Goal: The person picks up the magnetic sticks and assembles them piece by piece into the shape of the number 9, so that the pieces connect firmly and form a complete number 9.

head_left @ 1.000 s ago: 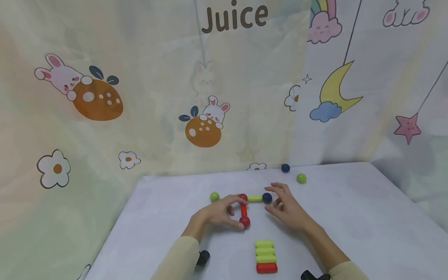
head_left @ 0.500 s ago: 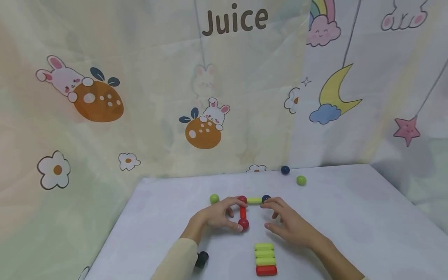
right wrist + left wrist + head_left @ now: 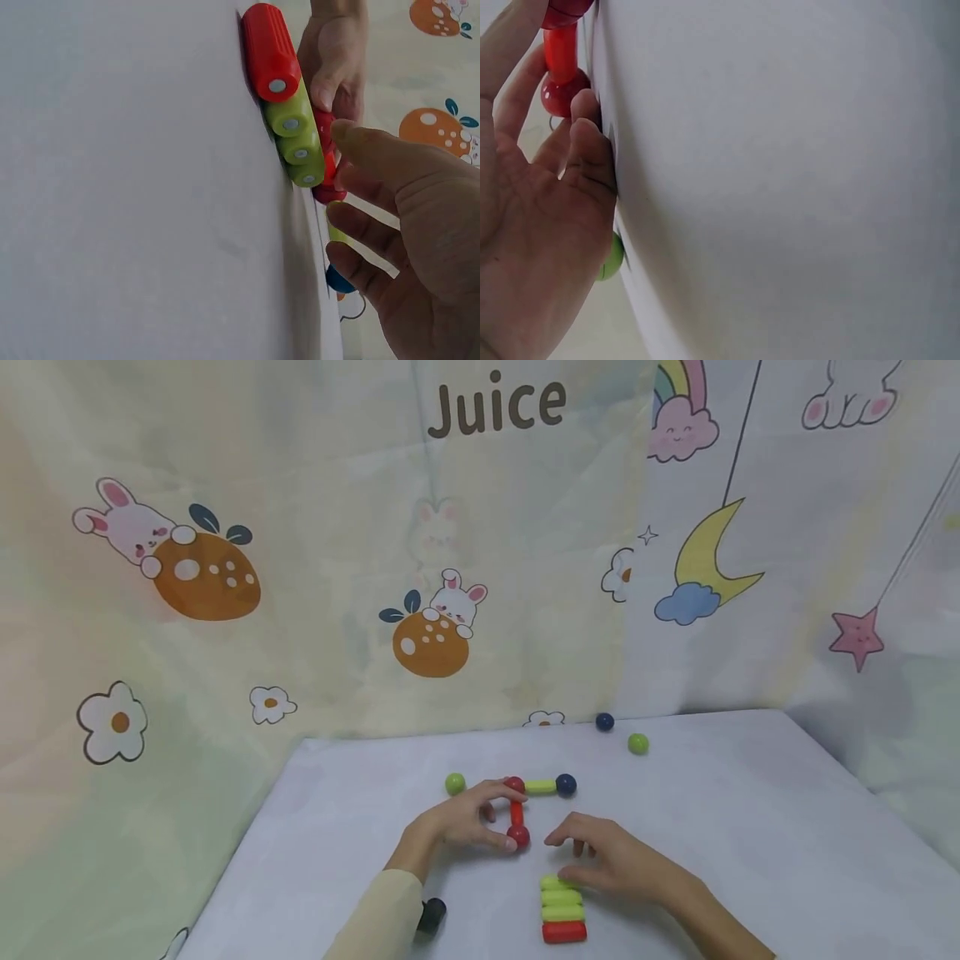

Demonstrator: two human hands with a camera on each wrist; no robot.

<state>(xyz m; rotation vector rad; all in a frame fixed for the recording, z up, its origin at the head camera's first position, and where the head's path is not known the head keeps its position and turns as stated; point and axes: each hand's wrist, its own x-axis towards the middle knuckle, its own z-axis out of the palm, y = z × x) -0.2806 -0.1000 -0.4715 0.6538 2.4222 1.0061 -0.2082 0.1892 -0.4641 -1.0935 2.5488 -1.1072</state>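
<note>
My left hand (image 3: 459, 820) spans a red rod (image 3: 517, 813) with a red ball at each end. Its thumb is on the near red ball (image 3: 518, 837) and its index finger on the far red ball (image 3: 514, 785). From the far ball a yellow-green rod (image 3: 540, 787) runs right to a dark blue ball (image 3: 566, 785). My right hand (image 3: 618, 860) hovers with loosely bent fingers at a row of yellow-green rods (image 3: 562, 898) and one red rod (image 3: 564, 932). Its thumb overlaps the farthest rod; touching or not, I cannot tell. Grey discs show on the rod ends (image 3: 277, 85).
One green ball (image 3: 455, 783) lies beyond my left hand. At the back of the white table (image 3: 337, 843) are another dark blue ball (image 3: 604, 722) and green ball (image 3: 638, 743). A printed curtain (image 3: 315, 568) hangs behind. A black object (image 3: 432, 915) shows by the left sleeve.
My right hand has come away from the dark blue ball, moving toward me to the row of rods. The left hand keeps its hold on the red balls.
</note>
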